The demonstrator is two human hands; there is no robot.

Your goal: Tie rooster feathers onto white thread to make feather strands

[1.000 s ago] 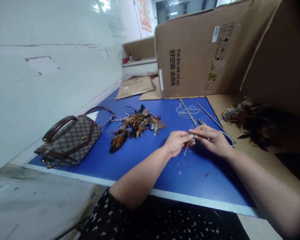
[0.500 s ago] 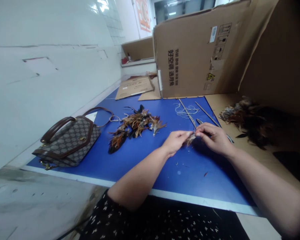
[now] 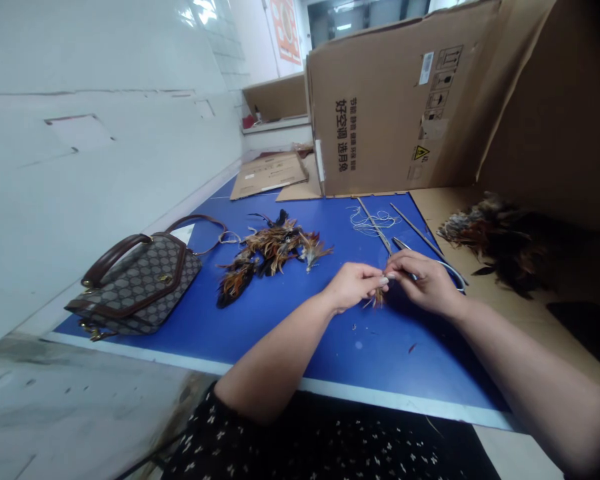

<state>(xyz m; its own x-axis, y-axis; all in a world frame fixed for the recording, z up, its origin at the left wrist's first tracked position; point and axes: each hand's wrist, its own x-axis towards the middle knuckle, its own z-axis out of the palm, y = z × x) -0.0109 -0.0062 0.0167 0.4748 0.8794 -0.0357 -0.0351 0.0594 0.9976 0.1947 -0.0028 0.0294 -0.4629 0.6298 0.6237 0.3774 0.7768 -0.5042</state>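
My left hand point(image 3: 356, 287) pinches a small tuft of brown feathers point(image 3: 377, 298), whose tips hang below the fingers over the blue table. My right hand point(image 3: 421, 279) meets it fingertip to fingertip, closed at the tuft's upper end; what it pinches is too small to make out. Just beyond the fingers lie a thin stick point(image 3: 374, 225) and a loose tangle of pale thread point(image 3: 367, 221). Scissors point(image 3: 401, 245) lie partly under my right hand, beside another thin rod point(image 3: 415, 228). Left of my hands is a pile of brown and black feathers point(image 3: 275, 247).
A patterned handbag point(image 3: 153, 287) stands at the table's left. A tall cardboard box point(image 3: 380, 120) rises at the back, with flat cardboard point(image 3: 270, 175) to its left. More feathers point(image 3: 500, 240) lie on cardboard at the right. Feather scraps dot the blue table point(image 3: 330, 353).
Both hands have shifted slightly toward me and their fingertips have come together. The feather tuft now hangs lower, and more of the scissors shows.
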